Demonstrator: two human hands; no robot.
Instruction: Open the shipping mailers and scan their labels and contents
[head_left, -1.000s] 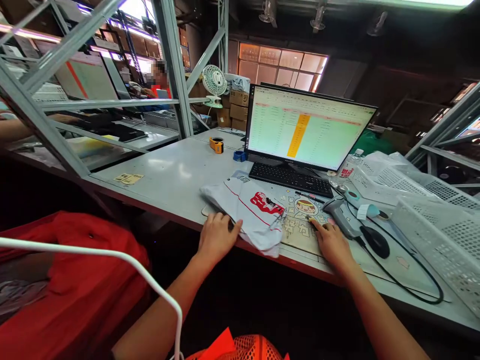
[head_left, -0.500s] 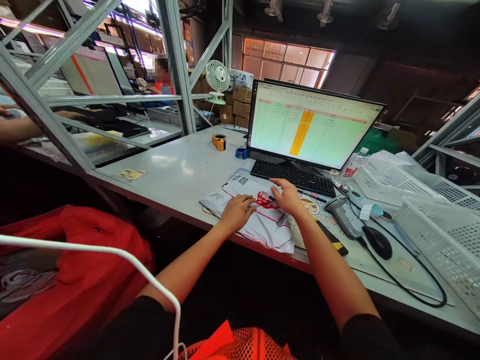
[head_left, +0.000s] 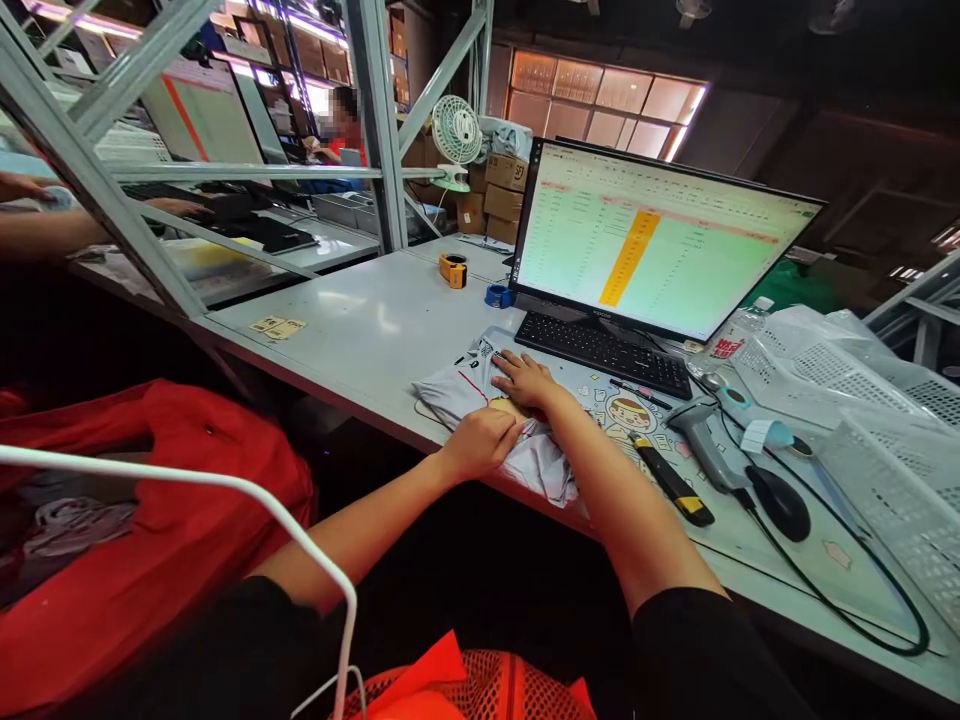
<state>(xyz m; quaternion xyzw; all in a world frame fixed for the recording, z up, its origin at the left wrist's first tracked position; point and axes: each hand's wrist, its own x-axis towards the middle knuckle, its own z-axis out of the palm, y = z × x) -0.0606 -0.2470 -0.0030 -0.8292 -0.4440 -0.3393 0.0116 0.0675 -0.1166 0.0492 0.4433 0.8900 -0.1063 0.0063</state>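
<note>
Bag (head_left: 450, 395): one, white | left hand (head_left: 480, 443): curled, gripping it | right hand (head_left: 527, 382): flat atop it, fingers spread | right of hands: one cutter (head_left: 671, 480), one scanner (head_left: 703, 445)

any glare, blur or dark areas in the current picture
Head view throughout: whitish glare on the light grey tabletop; deep shadow beneath it; unreadable text on the bright black-framed monitor; soft, stretched look to the white perforated plastic basket at lower right; small print on the crumpled white plastic mailer too unclear to read.
</note>
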